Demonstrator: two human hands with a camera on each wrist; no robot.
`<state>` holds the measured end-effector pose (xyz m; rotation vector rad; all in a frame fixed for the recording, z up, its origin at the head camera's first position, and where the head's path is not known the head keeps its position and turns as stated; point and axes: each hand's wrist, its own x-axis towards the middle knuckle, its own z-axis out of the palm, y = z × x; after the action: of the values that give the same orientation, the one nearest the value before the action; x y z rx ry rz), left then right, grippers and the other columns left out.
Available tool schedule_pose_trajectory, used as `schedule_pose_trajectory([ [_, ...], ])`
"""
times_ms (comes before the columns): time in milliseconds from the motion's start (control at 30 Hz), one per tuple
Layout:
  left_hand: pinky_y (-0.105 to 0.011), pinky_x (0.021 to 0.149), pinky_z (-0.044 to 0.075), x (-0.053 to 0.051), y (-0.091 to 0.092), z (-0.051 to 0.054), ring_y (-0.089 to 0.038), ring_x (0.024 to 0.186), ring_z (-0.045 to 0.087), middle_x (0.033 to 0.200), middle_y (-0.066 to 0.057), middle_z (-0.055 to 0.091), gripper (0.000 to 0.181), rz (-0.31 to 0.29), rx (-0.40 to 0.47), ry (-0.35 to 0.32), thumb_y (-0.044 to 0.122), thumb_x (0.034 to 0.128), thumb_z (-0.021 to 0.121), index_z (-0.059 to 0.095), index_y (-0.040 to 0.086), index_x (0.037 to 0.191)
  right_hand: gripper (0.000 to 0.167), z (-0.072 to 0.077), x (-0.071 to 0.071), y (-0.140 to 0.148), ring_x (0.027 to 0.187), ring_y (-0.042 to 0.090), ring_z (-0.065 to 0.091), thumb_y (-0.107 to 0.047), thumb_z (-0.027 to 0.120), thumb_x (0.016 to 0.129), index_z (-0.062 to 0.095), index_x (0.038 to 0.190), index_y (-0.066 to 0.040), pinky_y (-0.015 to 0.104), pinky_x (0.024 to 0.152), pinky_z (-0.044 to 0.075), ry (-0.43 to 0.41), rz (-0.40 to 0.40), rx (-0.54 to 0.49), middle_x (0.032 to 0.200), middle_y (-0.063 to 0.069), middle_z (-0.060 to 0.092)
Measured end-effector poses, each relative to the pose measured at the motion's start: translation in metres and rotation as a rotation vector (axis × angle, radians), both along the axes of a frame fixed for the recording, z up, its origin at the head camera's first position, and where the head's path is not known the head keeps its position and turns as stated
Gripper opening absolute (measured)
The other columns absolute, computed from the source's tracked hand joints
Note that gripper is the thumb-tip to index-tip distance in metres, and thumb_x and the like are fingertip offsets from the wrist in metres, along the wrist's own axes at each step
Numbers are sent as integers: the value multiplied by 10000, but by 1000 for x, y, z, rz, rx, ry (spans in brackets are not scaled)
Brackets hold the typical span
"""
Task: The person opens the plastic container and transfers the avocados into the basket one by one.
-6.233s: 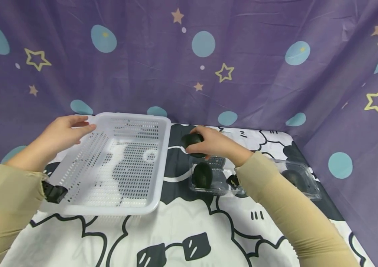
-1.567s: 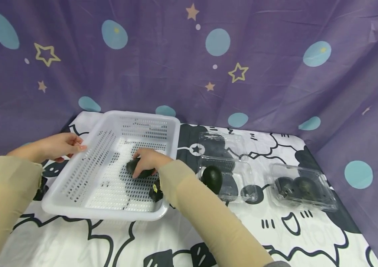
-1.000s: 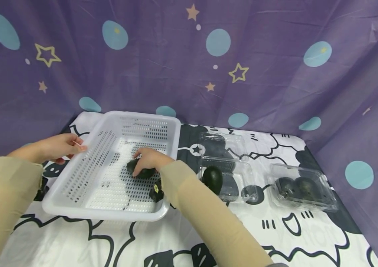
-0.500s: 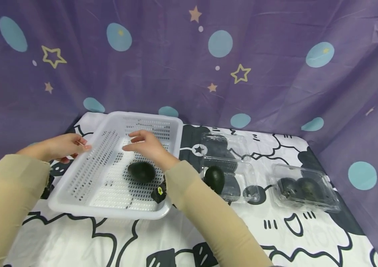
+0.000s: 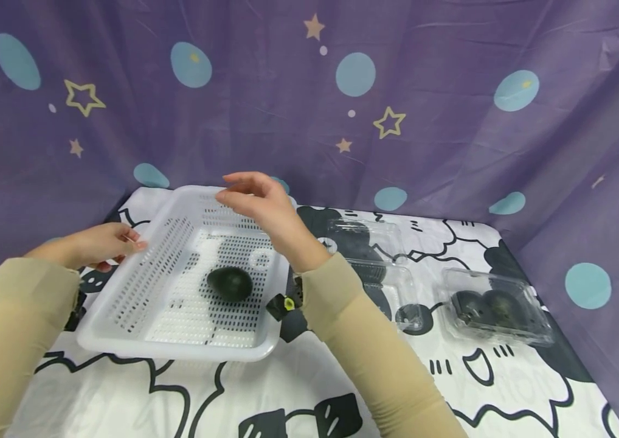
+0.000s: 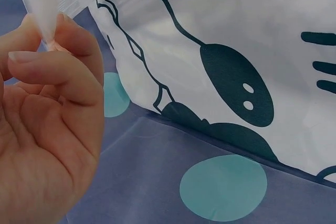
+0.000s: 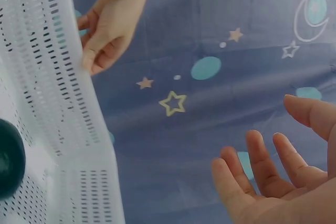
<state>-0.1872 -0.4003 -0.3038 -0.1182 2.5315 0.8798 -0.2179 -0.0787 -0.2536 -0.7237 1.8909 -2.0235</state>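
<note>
Left hand (image 5: 104, 242) pinched on left rim of white basket (image 5: 178, 351); right hand (image 5: 268, 210) held empty, fingers parted.
A dark fruit (image 5: 230, 284) is seen inside.

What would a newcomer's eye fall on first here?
Probably the white perforated basket at left of the head view, its left rim pinched by the left hand, one dark avocado lying inside. Then the right hand, holding nothing, before the basket's far right corner; behind hangs a starry purple curtain.

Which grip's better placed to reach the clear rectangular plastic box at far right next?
Probably the right grip: empty and nearer the box; the left grip pinches the white perforated plastic basket by its rim.
</note>
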Motion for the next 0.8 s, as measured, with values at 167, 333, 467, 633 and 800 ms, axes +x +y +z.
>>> schedule_pose_trajectory([
  [167, -263, 546, 429, 0, -1, 0, -149, 687, 521, 927, -34, 643, 421, -7, -7, -3, 287, 1058, 466, 406, -104, 1203, 360, 4, 1, 19, 1090, 252, 641, -135, 673, 930, 621, 1283, -87, 290, 932, 531, 14, -11, 2, 1155, 78, 656],
  [333, -262, 541, 438, -1, -1, -2, -131, 731, 570, 906, -6, 663, 388, -18, -11, 7, 269, 1061, 461, 441, -100, 1178, 379, 2, 0, 39, 1125, 275, 626, -152, 676, 926, 620, 1297, -104, 323, 955, 527, 49, -30, 51, 1210, 91, 644],
  [467, -263, 535, 434, -2, -2, -2, -132, 735, 585, 907, -5, 675, 375, -24, -16, 11, 267, 1057, 470, 458, -93, 1157, 386, -1, 1, 53, 1123, 235, 627, -170, 683, 922, 628, 1302, -134, 365, 995, 501, 55, -49, 92, 1225, 82, 648],
  [633, -263, 527, 426, -2, -2, -2, -139, 722, 582, 919, -17, 679, 379, -36, -22, 17, 275, 1056, 472, 455, -92, 1149, 374, -9, 4, 66, 1113, 203, 638, -161, 698, 915, 641, 1285, -142, 429, 1036, 472, 24, -81, 114, 1215, 90, 668],
  [800, -262, 528, 430, -2, -2, -2, -144, 718, 579, 928, -29, 678, 393, -33, -22, 17, 285, 1052, 480, 448, -93, 1155, 382, -15, 8, 76, 1095, 214, 628, -123, 699, 906, 639, 1282, -104, 503, 1039, 461, 26, -99, 109, 1214, 114, 667],
])
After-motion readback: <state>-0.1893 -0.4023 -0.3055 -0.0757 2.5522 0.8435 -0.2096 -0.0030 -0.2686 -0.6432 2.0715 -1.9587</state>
